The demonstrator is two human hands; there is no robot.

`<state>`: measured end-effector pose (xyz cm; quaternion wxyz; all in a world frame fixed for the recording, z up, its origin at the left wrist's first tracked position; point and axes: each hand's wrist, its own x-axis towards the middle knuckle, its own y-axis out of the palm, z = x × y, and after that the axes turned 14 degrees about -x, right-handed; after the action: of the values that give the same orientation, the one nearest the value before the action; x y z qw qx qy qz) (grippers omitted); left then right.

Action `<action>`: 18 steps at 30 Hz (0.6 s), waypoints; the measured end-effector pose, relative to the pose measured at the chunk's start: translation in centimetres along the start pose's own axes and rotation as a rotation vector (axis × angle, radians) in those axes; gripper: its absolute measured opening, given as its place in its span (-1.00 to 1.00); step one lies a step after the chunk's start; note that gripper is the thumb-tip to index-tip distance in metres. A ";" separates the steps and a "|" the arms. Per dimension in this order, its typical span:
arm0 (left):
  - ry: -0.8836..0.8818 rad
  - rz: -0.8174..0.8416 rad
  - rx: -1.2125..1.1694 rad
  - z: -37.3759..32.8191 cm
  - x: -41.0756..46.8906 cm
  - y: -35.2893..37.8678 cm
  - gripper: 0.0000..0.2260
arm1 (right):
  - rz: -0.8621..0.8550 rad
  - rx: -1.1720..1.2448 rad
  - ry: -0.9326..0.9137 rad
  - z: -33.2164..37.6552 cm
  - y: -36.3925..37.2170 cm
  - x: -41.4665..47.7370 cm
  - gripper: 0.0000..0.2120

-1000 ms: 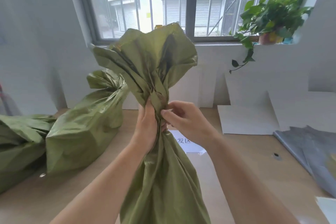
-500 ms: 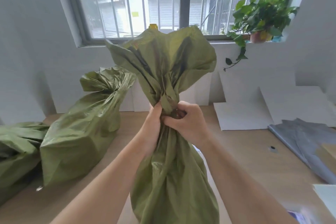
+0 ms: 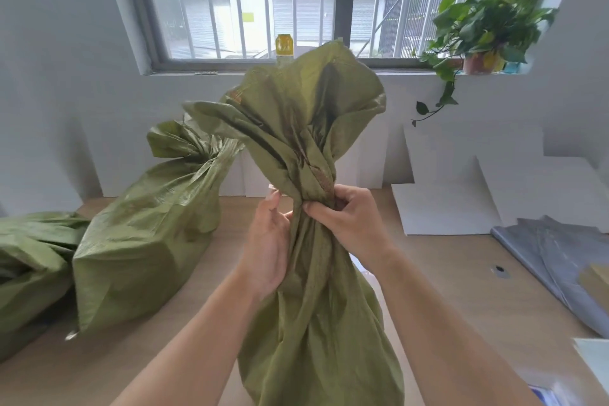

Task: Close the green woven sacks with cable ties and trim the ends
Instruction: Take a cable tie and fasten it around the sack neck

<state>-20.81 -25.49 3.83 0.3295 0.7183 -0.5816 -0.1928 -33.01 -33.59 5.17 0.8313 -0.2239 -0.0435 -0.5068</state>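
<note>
An upright green woven sack (image 3: 316,323) stands on the wooden table (image 3: 461,293) right in front of me, its gathered top fanning out above the neck. My right hand (image 3: 346,221) grips the bunched neck, fingers and thumb curled round it. On the left side of the neck lies my left hand (image 3: 268,241), its fingers straight and pointing up, touching the fabric. No cable tie shows at the neck. A second green sack (image 3: 141,241) lies on its side to the left with its neck cinched. A third one (image 3: 29,257) is at the far left edge.
White boards (image 3: 445,208) lean against the back wall and lie on the table. Grey plastic bags (image 3: 560,257) are stacked at the right. A potted plant (image 3: 484,26) and a yellow-capped bottle (image 3: 284,46) stand on the window sill.
My right hand has closed round the sack's neck. My left hand, which gripped the neck before, has loosened and its fingers have straightened. The sack's top has tilted slightly right.
</note>
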 end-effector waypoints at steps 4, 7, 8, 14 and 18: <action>0.158 -0.090 -0.081 0.5 0.4 -0.5 -0.76 | -0.013 0.070 0.028 -0.1 -0.6 0.1 -0.95; 0.378 -0.232 0.093 1.5 0.5 -0.7 -0.82 | -0.041 0.081 0.038 -0.3 -0.6 0.3 -0.93; 0.485 -0.305 0.223 1.9 0.5 -0.7 -0.88 | -0.047 0.080 0.043 -0.4 -0.5 0.4 -0.92; 0.829 -0.334 0.503 2.8 0.2 0.7 -0.79 | -0.080 0.042 0.057 0.0 -0.4 0.6 -0.88; 0.804 -0.298 0.582 3.2 0.6 0.9 -0.79 | -0.065 -0.004 0.060 -0.1 -0.7 0.8 -0.92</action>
<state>-23.38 -26.93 2.27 0.2825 0.8726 -0.3300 0.2233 -33.27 -34.56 5.54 0.8150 -0.2090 -0.0247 -0.5400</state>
